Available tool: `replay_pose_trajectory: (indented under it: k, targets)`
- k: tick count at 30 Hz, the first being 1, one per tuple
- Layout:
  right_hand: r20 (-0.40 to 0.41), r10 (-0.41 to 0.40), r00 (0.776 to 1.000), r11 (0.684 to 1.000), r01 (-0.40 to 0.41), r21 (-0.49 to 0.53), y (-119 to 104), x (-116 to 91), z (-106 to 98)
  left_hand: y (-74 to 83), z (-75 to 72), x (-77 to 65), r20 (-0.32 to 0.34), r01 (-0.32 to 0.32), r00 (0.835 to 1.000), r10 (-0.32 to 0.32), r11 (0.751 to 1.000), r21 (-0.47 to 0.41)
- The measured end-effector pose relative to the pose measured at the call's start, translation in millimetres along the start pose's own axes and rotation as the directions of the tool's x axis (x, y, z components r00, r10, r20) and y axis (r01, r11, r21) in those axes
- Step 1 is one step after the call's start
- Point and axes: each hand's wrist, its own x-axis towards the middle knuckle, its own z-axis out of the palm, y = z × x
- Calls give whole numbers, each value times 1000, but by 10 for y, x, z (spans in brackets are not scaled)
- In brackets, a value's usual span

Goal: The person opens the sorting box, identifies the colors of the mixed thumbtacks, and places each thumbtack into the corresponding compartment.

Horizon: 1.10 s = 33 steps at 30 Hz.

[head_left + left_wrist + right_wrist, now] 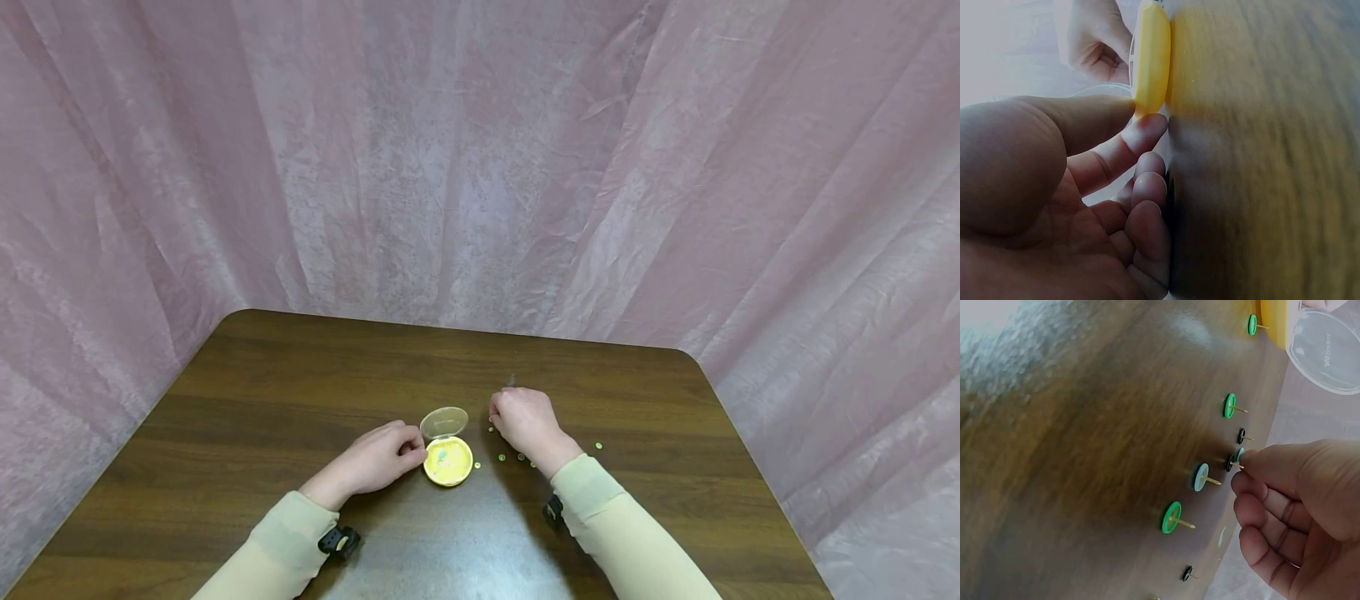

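A round yellow case (448, 462) with its clear hinged lid (444, 422) raised stands on the table, a few small pale and teal pieces inside. My left hand (382, 457) pinches the case's side between thumb and forefinger; the left wrist view shows both against the yellow wall (1152, 59). Right of the case, my right hand (525, 423) is low over scattered thumbtacks. There, its thumb and forefinger come together on a teal thumbtack (1240, 452), mostly hidden by the thumb. A black thumbtack (1230, 463) stands just beside those fingertips, pin up.
More thumbtacks lie pin up around the right hand: green ones (1172, 517), a pale teal one (1201, 477) and small black ones (1187, 573). One green thumbtack (598, 445) sits farther right. A small clear piece (512, 380) lies beyond the right hand. Pink curtains (465, 167) hang behind the table.
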Motion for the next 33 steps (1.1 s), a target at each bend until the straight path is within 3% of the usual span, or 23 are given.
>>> replay_pose_trajectory:
  k: [20, 29, 33]
  targets:
    - [-51, 22, 998, 1000, -22, 0, -14, -40, -11, -11, 6, 8, 23, 42, 999, -42, 999, 0]
    - [-89, 72, 993, 996, -67, 66, -32, -100, -111, 10, -4, 5, 16, 41, 999, -41, 999, -2]
    - [-93, 117, 989, 982, -101, 162, -27, -128, -129, 16, -5, 9, 16, 39, 999, -39, 999, 0]
